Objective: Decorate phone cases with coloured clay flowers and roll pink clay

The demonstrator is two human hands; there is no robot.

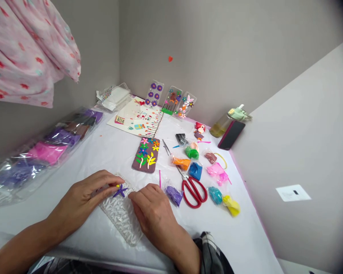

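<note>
A purple clay flower [120, 191] lies near the top of a clear textured case [122, 217] at the table's front. My left hand [87, 194] reaches in from the left, its thumb and forefinger pinching a small yellow clay piece [117, 186] at the flower's upper left. On the other side, my right hand [154, 211] rests over the case's right edge with fingers curled together near the flower; whether anything is between them is hidden. Behind the case lies a brown clay-covered case [146, 155] with colourful flowers.
Red-handled scissors [194, 190], a purple clay packet [173, 195] and several other clay packets lie to the right. A sketchbook [137, 118] and decorated cases [154, 94] are at the back. A bottle [220, 125] and phone [231, 135] stand back right; bagged clay [48, 152] lies left.
</note>
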